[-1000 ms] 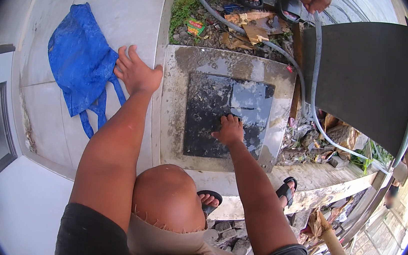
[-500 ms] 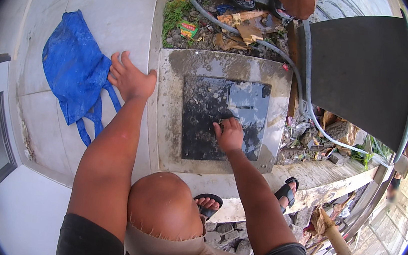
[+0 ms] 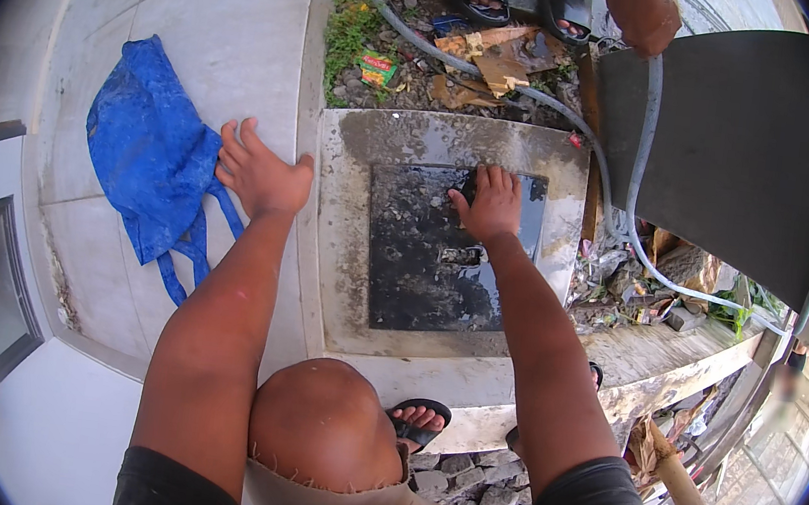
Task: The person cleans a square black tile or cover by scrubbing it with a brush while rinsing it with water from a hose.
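A dark, wet square cover plate (image 3: 439, 252) lies set in a concrete slab (image 3: 340, 245). The right hand (image 3: 490, 202) presses flat on the plate's far edge, fingers spread, holding nothing. Left of the slab, the left hand (image 3: 258, 176) rests wide on the tiled floor (image 3: 221, 22), touching a blue bag (image 3: 146, 153). A grey hose (image 3: 629, 208) runs right of the slab.

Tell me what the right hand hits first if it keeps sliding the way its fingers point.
The right hand lies flat on the dark wet slab, fingers at its far edge. Straight on, it would likely meet the grey concrete frame first, then the hose.
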